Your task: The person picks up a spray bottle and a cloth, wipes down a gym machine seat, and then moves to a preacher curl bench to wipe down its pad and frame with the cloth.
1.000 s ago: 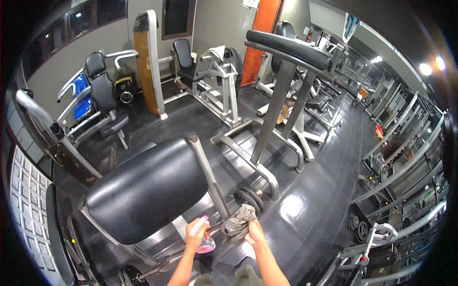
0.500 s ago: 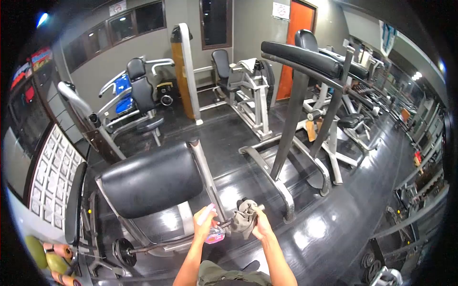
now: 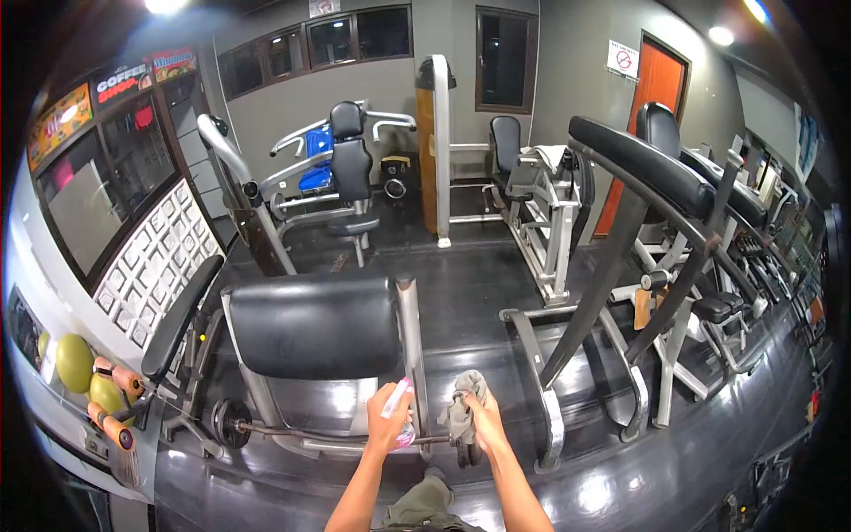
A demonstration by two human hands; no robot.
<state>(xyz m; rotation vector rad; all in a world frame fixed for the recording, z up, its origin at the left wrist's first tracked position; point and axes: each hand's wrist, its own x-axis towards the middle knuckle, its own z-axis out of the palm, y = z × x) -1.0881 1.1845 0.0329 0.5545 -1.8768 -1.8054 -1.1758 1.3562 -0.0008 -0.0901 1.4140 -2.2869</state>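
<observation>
My left hand [image 3: 382, 420] is closed around a spray bottle [image 3: 398, 397] with a white-and-pink top. Its lower part, with pink in it, is mostly hidden behind the fingers. A crumpled grey cloth [image 3: 466, 397] hangs from my right hand [image 3: 487, 426], whose fingers grip it. Just beyond my left hand stands a black padded bench [image 3: 315, 328] on a metal frame. Below the pad lies a barbell [image 3: 324, 441] with a dark plate [image 3: 231, 423] at its left end; my hands cover part of the bar.
To the right stands a tall frame with a black pad [image 3: 634, 160] and metal feet [image 3: 548, 430]. Farther back are a seated machine [image 3: 352, 168] and a leg machine [image 3: 554, 204]. Green balls [image 3: 75, 362] and foam rollers [image 3: 111, 426] sit at the left. Black flooring [image 3: 425, 257] runs between them.
My view has turned left and lifted, so the machines appear farther right and the left wall shows more. Both hands still hold the spray bottle and the cloth.
</observation>
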